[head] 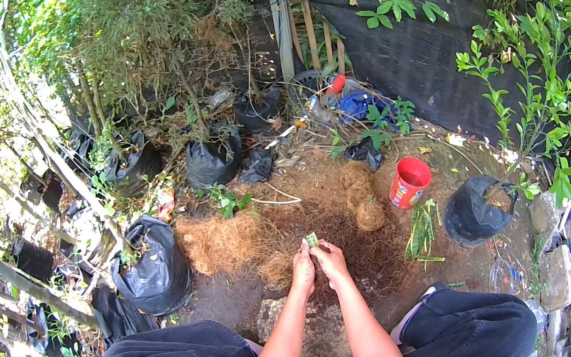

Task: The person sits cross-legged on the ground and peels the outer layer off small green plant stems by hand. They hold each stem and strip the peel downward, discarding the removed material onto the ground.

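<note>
My left hand [303, 270] and my right hand [332, 263] meet over the soil in front of me, their fingertips pinching a small green piece [311, 239], seemingly a leaf cutting. Dark specks of dirt mark my skin. Under and beyond them spreads dark fibrous material [354, 257] on the ground. A loose mat of brown coconut fibre [220, 242] lies to the left, and rounded fibre bundles [369, 214] sit ahead to the right. Farther right are long green variegated leaves [418, 233], close to an upright red plastic cup [409, 182] with a printed label.
Black plastic grow bags stand left [151, 267], ahead [212, 159] and right [476, 213], several with plants. A blue plastic bag [355, 106] and litter lie by the black mesh fence [413, 63]. A flat stone [276, 314] is near my knees; concrete blocks [556, 278] edge the right.
</note>
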Action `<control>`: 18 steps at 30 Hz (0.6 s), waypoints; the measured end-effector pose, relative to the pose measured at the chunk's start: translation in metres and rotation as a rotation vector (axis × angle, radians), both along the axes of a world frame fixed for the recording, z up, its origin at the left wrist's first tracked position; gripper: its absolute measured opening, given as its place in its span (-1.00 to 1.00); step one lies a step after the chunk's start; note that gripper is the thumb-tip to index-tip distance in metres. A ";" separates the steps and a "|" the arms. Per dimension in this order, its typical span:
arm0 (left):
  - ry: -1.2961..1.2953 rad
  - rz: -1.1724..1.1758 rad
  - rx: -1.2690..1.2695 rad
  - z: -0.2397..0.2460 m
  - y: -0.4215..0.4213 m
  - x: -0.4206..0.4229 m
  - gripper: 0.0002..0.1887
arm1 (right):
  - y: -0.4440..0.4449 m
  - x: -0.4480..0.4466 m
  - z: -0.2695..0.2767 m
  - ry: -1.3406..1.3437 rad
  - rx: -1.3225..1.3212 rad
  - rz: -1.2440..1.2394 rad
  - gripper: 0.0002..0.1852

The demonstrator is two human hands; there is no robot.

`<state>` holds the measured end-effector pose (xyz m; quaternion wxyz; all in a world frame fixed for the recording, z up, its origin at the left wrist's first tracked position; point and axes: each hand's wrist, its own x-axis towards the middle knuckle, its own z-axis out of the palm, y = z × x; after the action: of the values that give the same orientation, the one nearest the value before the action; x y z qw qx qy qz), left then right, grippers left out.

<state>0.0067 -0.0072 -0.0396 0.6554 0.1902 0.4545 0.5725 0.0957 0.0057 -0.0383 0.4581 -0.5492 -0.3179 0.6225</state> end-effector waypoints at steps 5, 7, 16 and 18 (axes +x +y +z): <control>0.050 0.004 0.054 0.000 0.000 0.004 -0.57 | 0.000 0.003 0.008 0.091 -0.037 -0.063 -0.69; 0.120 0.054 0.126 -0.004 0.001 0.009 -0.58 | 0.000 0.003 0.011 0.063 -0.020 -0.083 -0.70; 0.184 0.034 0.075 0.007 -0.002 0.006 -0.53 | 0.000 -0.002 0.015 0.051 -0.006 -0.100 -0.75; 0.207 0.044 0.037 0.013 -0.004 0.005 -0.53 | 0.000 -0.001 0.017 0.032 -0.005 -0.083 -0.74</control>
<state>0.0116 -0.0111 -0.0263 0.5887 0.2502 0.5132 0.5723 0.0947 0.0055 -0.0211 0.4871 -0.5528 -0.2860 0.6126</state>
